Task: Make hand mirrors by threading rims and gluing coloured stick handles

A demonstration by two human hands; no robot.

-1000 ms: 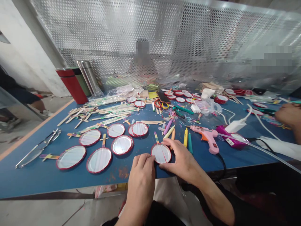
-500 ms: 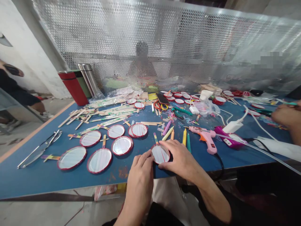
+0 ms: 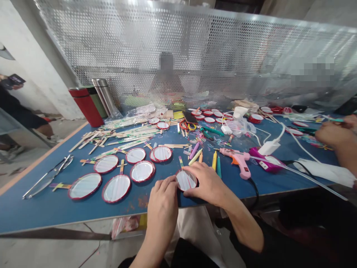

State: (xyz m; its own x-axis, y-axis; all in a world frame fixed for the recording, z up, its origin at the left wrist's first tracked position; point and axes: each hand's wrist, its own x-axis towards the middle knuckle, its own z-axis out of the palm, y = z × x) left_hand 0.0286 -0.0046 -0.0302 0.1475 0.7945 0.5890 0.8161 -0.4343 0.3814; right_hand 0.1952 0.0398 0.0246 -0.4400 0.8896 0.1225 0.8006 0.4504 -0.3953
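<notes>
A round disc with a dark red rim and a coloured stick handle (image 3: pixel 187 181) lies at the table's front edge between my hands. My right hand (image 3: pixel 208 182) grips it from the right, thumb at its lower edge and fingers at its upper edge. Against the disc's left rim, my left hand (image 3: pixel 164 197) has its fingers pressed together and bent; what its fingertips pinch is hidden. Behind the disc lie a pale green marker (image 3: pixel 195 157) and a yellow marker (image 3: pixel 214 160). Several similar red-rimmed discs (image 3: pixel 116 188) rest on the left.
The blue table (image 3: pixel 50 216) also bears a pink glue gun (image 3: pixel 237 159), a purple power strip (image 3: pixel 266 162), wooden sticks (image 3: pixel 134 131), glasses (image 3: pixel 47 176) and bottles (image 3: pixel 87 108). A perforated metal panel (image 3: pixel 195 56) stands behind. Another person's hand (image 3: pixel 331 132) is at the right.
The camera view has shifted slightly, moving the table items a little leftward. Both my hands keep their places around the disc. The other person's hand at the right has moved slightly.
</notes>
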